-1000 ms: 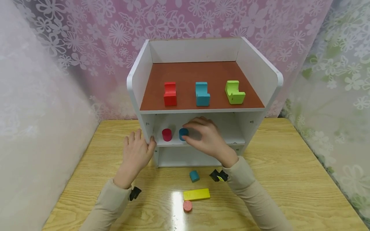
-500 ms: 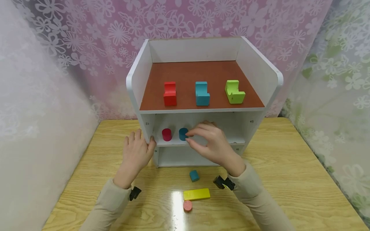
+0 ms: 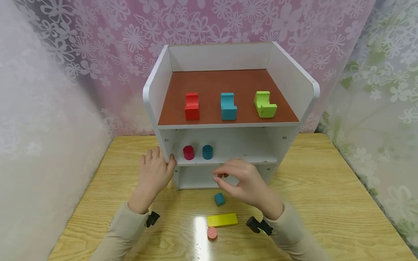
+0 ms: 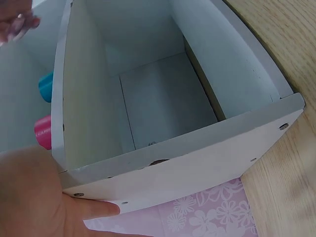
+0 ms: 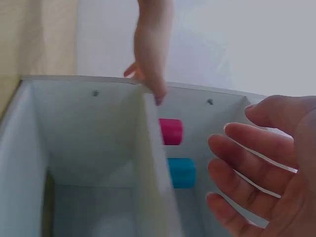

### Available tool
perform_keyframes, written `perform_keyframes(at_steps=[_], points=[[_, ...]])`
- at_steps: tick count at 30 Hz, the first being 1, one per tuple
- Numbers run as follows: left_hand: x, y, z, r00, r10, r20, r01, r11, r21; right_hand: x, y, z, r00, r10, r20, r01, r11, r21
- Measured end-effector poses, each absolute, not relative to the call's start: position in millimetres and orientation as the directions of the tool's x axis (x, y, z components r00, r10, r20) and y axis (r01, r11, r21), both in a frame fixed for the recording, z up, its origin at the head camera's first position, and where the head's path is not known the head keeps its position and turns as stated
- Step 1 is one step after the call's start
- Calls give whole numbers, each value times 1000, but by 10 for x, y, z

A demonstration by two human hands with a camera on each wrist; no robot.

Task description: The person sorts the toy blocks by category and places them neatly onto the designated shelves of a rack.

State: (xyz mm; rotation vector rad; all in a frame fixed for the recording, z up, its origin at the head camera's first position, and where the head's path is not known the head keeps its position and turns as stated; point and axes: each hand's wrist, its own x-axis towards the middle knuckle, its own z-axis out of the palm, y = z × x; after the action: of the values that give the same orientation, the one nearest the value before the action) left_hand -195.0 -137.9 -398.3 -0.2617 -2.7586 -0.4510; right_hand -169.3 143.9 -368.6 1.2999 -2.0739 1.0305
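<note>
On the middle level of a white shelf unit (image 3: 228, 125) stand a pinkish-red cylinder (image 3: 188, 152) and a blue cylinder (image 3: 207, 152), side by side toward the left. My left hand (image 3: 153, 172) rests against the unit's left side panel, its thumb at the front edge. My right hand (image 3: 241, 181) is in front of the lower compartment with fingers loosely bent and nothing between them; the right wrist view shows the bare fingers (image 5: 237, 148) spread apart. Below it on the table lie a small blue cylinder (image 3: 219, 199), a yellow rectangular block (image 3: 222, 219) and a coral-coloured round piece (image 3: 212, 233).
Along the brown top of the unit stand a red notched block (image 3: 192, 107), a blue notched block (image 3: 228, 107) and a green notched block (image 3: 265, 105). The unit's raised side walls flank them. Beneath everything is a wooden table (image 3: 326, 188), with a floral curtain (image 3: 209, 21) behind.
My right hand has drawn away from the blue cylinder on the middle shelf, moving toward me and downward. That cylinder stays standing on the shelf. The left hand keeps its place.
</note>
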Motion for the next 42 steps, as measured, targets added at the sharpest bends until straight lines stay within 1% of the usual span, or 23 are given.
perform_keyframes(at_steps=[5, 10, 13, 16, 19, 26, 30, 36, 42], points=[[-1951, -1375, -3987, -928, 120, 353, 228, 932, 283, -1671, 1473, -3877, -466, -560, 685, -884, 265, -385], [-1948, -1374, -3982, -932, 114, 344, 221, 931, 289, -1686, 1504, -4083, -525, -582, 621, -848, 290, -444], [-1944, -1374, -3982, -936, 112, 333, 216, 932, 293, -1690, 1522, -4199, -592, -589, 550, -799, 343, -493], [-1941, -1373, -3982, -936, 113, 334, 215, 933, 289, -1701, 1536, -4311, -671, -582, 460, -733, 427, -530], [-1938, -1372, -3984, -933, 116, 340, 219, 934, 283, -1726, 1547, -4438, -718, -572, 396, -691, 517, -505], [-1934, -1369, -3991, -932, 115, 344, 221, 932, 287, -1755, 1552, -4680, -743, -557, 372, -666, 673, -321], [-1939, -1374, -3994, -932, 115, 345, 222, 930, 291, -1768, 1534, -4765, -760, -535, 369, -638, 722, -266], [-1944, -1379, -3988, -935, 111, 336, 218, 929, 298, -1782, 1513, -4849, -807, -491, 328, -579, 765, -281], [-1939, -1379, -3985, -939, 120, 322, 222, 928, 300, -1775, 1498, -4874, -832, -490, 260, -555, 743, -374]])
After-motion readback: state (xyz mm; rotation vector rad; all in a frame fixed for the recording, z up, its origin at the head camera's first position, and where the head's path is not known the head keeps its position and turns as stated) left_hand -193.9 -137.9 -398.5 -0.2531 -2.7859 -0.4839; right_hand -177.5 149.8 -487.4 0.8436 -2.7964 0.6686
